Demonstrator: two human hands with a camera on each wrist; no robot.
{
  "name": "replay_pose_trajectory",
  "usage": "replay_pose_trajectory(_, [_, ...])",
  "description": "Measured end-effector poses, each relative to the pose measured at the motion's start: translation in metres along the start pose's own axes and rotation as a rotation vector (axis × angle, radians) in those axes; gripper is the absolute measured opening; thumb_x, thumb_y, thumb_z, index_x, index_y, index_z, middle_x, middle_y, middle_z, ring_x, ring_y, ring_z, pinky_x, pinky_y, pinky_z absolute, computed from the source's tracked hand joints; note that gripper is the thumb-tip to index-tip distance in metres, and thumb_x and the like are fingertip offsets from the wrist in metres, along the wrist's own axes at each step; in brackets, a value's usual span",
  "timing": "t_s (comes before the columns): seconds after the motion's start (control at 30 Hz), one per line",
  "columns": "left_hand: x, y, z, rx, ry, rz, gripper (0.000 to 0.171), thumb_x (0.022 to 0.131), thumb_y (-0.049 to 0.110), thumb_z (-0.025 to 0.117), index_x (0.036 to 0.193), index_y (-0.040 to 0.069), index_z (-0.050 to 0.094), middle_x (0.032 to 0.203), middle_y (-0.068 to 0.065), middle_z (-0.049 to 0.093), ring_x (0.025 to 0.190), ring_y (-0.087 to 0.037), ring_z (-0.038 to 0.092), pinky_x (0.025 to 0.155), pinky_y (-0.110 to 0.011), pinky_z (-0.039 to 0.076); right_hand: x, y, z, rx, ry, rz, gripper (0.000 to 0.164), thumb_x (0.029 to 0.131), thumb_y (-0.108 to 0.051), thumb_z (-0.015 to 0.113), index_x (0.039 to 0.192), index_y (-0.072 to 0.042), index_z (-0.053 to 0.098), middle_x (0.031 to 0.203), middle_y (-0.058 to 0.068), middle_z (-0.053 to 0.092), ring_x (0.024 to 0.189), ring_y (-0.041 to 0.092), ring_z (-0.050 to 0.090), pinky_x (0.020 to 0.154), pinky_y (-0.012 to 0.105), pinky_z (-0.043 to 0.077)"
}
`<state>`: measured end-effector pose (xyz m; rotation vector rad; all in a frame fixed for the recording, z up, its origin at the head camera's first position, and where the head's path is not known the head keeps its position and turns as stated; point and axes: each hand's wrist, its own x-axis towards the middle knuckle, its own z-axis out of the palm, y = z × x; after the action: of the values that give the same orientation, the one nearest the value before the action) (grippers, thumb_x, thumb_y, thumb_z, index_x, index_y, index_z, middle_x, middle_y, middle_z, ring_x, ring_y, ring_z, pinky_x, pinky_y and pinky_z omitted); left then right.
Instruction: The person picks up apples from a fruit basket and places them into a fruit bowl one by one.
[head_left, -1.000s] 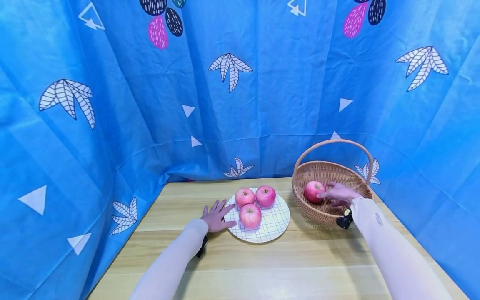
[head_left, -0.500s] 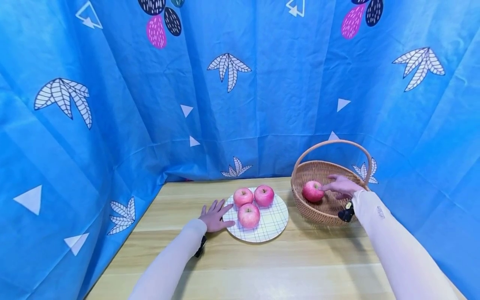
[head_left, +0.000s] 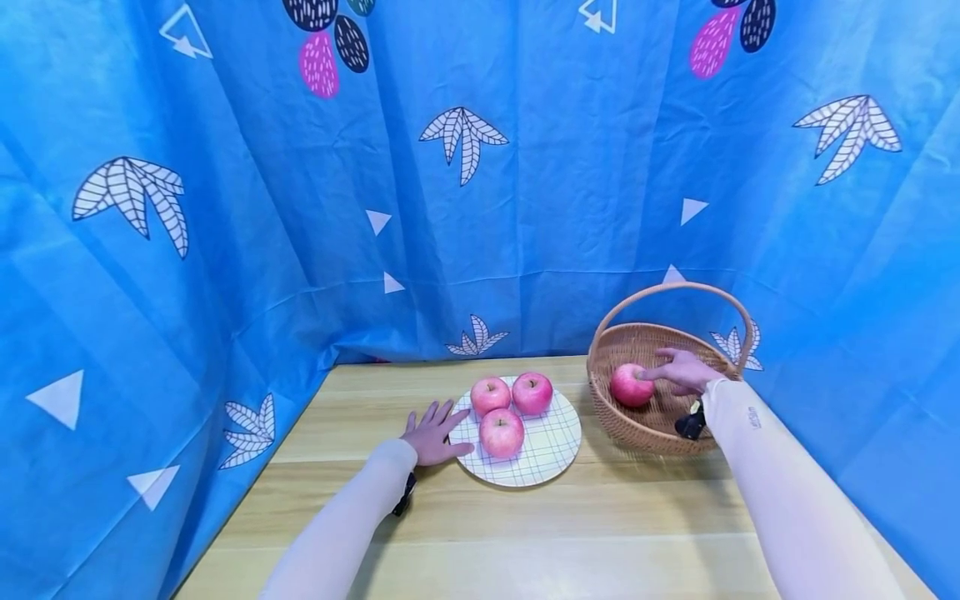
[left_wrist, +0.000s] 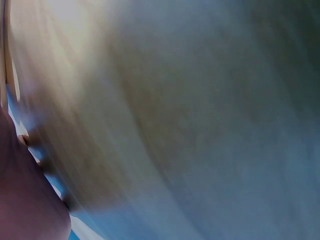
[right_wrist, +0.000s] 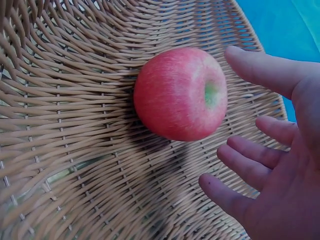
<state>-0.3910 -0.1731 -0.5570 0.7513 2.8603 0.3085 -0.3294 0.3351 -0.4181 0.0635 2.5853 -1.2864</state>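
A red apple (right_wrist: 181,94) lies inside the wicker basket (head_left: 637,433). My right hand (head_left: 684,372) reaches into the basket beside it, fingers spread and holding nothing. In the right wrist view the thumb is close to the apple's stem side, and the other fingers stand apart from it. On the left, my left hand (head_left: 431,436) rests with spread fingers at the rim of a round white checked plate (head_left: 551,450). That plate bears a front apple (head_left: 501,433), a back left apple (head_left: 490,395) and a back right apple (head_left: 532,392). The left wrist view mostly shows blurred wood.
The basket's tall handle (head_left: 671,285) arches over its opening, behind my right hand. Under everything is a light wooden table (head_left: 465,542). A blue patterned curtain (head_left: 480,233) closes off the back and both sides.
My right hand has lifted slightly beside the apple in the basket. The left hand and the plate of apples stay in place; the head view shifts slightly.
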Motion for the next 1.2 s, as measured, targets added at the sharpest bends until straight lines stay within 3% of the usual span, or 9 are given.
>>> replay_pose_trajectory(0.23, [0.0,0.001,0.002,0.014,-0.004,-0.006,0.093,0.082,0.09,0.036,0.16,0.042,0.02,0.172,-0.002,0.005,0.157,-0.035,0.001,0.119,-0.07,0.0,0.011,0.013,-0.001,0.049,-0.039,0.042,0.099,0.092,-0.034,0.072,0.158,0.007,0.01,0.158,0.038,0.015,0.144,0.056,0.022,0.107,0.061,0.043])
replay_pose_trajectory(0.57, [-0.002,0.002,0.001,0.001,0.0,-0.009,0.093,0.083,0.089,0.038,0.16,0.041,0.021,0.171,-0.003,0.006,0.157,-0.036,0.002,0.119,-0.07,0.0,0.006,0.015,0.005,0.001,-0.085,0.022,0.097,0.091,-0.028,0.071,0.156,0.01,0.011,0.16,0.035,0.018,0.142,0.054,0.027,0.105,0.061,0.045])
replay_pose_trajectory(0.9, [0.001,0.0,0.001,0.005,-0.023,-0.017,0.094,0.082,0.091,0.036,0.16,0.043,0.018,0.172,-0.002,0.004,0.157,-0.036,0.0,0.119,-0.07,0.0,0.016,0.025,0.009,-0.041,-0.104,-0.021,0.097,0.088,-0.025,0.073,0.156,0.009,0.013,0.155,0.038,0.025,0.134,0.05,0.039,0.093,0.057,0.052])
replay_pose_trajectory(1.0, [-0.001,0.002,-0.001,0.015,-0.023,-0.015,0.093,0.083,0.089,0.037,0.161,0.042,0.019,0.172,-0.002,0.005,0.157,-0.036,0.002,0.119,-0.07,0.002,0.017,0.025,0.012,-0.055,-0.099,-0.05,0.097,0.086,-0.025,0.074,0.156,0.008,0.016,0.15,0.037,0.033,0.12,0.045,0.049,0.088,0.054,0.054])
replay_pose_trajectory(1.13, [-0.004,0.005,-0.004,0.018,-0.022,-0.018,0.091,0.084,0.088,0.037,0.161,0.041,0.019,0.172,-0.003,0.005,0.157,-0.036,0.002,0.119,-0.069,0.002,0.018,0.026,0.014,-0.031,-0.107,-0.074,0.096,0.085,-0.021,0.075,0.156,0.007,0.018,0.145,0.034,0.04,0.115,0.039,0.053,0.093,0.053,0.052])
replay_pose_trajectory(1.2, [-0.005,0.007,-0.005,0.018,-0.021,-0.02,0.091,0.085,0.087,0.038,0.161,0.041,0.02,0.171,-0.003,0.006,0.157,-0.036,0.002,0.119,-0.069,0.002,0.018,0.026,0.015,-0.026,-0.11,-0.09,0.094,0.086,-0.019,0.075,0.156,0.007,0.018,0.144,0.033,0.042,0.121,0.037,0.051,0.1,0.054,0.049])
